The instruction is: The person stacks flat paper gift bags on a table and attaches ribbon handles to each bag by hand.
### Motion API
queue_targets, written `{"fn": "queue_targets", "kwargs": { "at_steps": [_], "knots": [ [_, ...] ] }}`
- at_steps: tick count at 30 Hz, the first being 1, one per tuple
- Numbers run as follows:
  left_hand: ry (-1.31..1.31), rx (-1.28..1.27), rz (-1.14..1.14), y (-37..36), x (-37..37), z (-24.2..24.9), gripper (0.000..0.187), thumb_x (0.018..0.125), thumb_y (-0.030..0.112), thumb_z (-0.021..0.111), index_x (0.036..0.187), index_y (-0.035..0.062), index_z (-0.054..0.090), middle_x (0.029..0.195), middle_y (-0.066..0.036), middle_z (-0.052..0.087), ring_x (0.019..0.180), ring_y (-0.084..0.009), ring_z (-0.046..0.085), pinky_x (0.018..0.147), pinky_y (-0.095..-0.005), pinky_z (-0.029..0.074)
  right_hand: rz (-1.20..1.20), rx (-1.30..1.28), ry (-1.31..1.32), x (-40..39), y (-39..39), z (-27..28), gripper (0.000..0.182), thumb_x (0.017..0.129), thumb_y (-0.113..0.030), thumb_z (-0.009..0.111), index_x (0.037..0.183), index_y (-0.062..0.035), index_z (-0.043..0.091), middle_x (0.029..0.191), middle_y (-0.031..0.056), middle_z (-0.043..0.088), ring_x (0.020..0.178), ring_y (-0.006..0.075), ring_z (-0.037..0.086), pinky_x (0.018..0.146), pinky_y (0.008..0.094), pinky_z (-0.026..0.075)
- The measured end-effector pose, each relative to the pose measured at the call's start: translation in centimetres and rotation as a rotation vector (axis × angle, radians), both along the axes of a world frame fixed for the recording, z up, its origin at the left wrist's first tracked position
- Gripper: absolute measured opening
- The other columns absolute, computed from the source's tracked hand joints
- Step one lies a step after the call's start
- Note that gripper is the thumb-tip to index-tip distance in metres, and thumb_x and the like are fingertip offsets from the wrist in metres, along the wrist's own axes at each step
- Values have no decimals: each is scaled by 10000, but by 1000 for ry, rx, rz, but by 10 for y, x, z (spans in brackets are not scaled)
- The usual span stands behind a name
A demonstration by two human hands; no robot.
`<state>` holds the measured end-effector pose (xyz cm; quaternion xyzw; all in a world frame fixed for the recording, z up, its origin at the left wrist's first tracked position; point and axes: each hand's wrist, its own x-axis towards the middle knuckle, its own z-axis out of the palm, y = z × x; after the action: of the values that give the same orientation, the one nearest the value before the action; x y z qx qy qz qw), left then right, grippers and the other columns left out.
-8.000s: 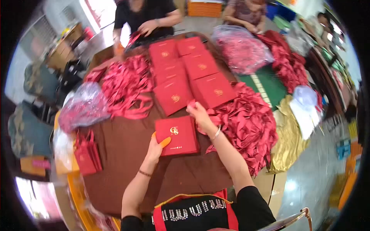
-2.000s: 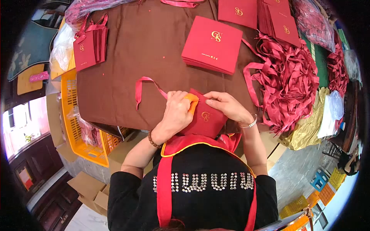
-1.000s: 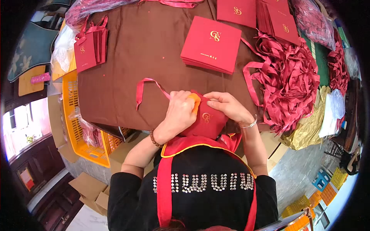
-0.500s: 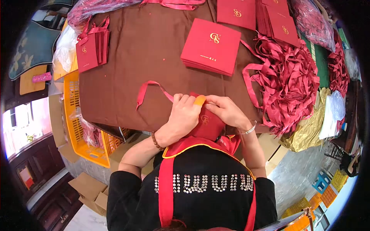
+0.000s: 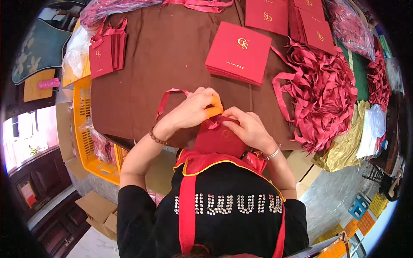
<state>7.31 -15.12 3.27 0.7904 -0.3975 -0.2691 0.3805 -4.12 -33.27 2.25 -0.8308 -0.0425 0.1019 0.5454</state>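
A small red paper gift bag (image 5: 219,141) with gold lettering lies at the front edge of the table, against the apron (image 5: 223,158). My left hand (image 5: 198,105), with orange finger covers, is closed in a pinch at the bag's top edge on a red ribbon (image 5: 165,102), whose loose end trails left over the cloth. My right hand (image 5: 248,127) grips the bag's upper right corner between thumb and fingers. The fingertips of both hands nearly meet, and they partly hide the ribbon there.
Flat red bags (image 5: 238,51) are stacked ahead, beside a heap of red ribbons (image 5: 320,92) on the right. Finished-looking bags with ribbon handles (image 5: 101,58) stand at the left. A yellow plastic crate (image 5: 84,129) is below the table's left edge. Brown cloth (image 5: 142,73) covers the table.
My left hand has moved up and left, away from the bag's face, pulling the ribbon. More of the bag's top now shows. My right hand has shifted slightly down along the bag.
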Motion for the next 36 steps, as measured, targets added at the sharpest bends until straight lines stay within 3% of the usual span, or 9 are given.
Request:
{"fn": "queue_targets", "kwargs": {
  "at_steps": [4,6,9,13,19,23,29,31,36],
  "knots": [
    [58,262,-237,-9,16,12,182,828,171,563,898,46,674,1118,-53,585,1071,-257,478,889,-396,361,-9,-94,-84,-6,4,5,172,839,-153,610,975,-51,581,811,140,647,745,304,639,655,358,494],
    [76,403,-475,-16,29,14,240,843,235,527,930,85,693,1239,-35,554,1201,-237,392,944,-456,283,-2,-129,-123,-8,6,5,164,842,-178,600,972,-81,577,787,132,644,718,314,628,631,392,483],
    [137,346,-651,-22,41,9,242,832,221,540,928,54,686,1228,-54,568,1137,-251,465,891,-415,350,13,-175,-153,-8,7,9,154,843,-206,593,964,-112,574,763,123,641,685,328,612,599,428,469],
    [578,230,-818,-35,49,-22,277,799,197,557,981,9,651,1091,-95,631,934,-254,589,767,-327,451,31,-195,-147,-9,7,9,147,836,-198,599,946,-102,574,752,123,637,681,333,606,595,429,464],
    [517,659,-810,-57,47,19,304,762,143,581,1014,-17,636,1025,-123,628,925,-219,579,776,-316,446,39,-168,-262,-10,9,12,137,819,-159,612,928,-84,573,723,125,629,665,329,603,604,419,463],
    [674,598,-852,-52,47,-12,294,761,135,588,1005,-22,632,1040,-125,614,966,-218,562,816,-316,435,47,-171,-242,-11,7,12,138,802,-131,643,915,-72,588,706,108,614,655,296,601,612,376,463],
    [518,271,-572,-39,35,-27,271,765,113,552,987,-15,639,1039,-115,598,966,-208,543,776,-296,419,29,-46,-97,-9,0,7,168,806,-119,640,964,-72,605,761,112,644,722,289,632,645,354,485],
    [390,146,-243,-41,33,-18,244,818,173,567,973,-11,609,1098,-141,564,1065,-221,511,900,-327,399,144,-43,-155,-7,1,8,176,813,-118,635,979,-67,609,783,109,655,749,291,639,645,346,489],
    [14,15,103,-22,43,-20,183,877,151,522,947,2,602,941,-113,601,883,-261,581,785,-331,458,45,-58,-59,-5,-3,1,198,819,-110,628,1006,-53,605,901,133,652,794,301,634,719,361,489]
  ]
}}
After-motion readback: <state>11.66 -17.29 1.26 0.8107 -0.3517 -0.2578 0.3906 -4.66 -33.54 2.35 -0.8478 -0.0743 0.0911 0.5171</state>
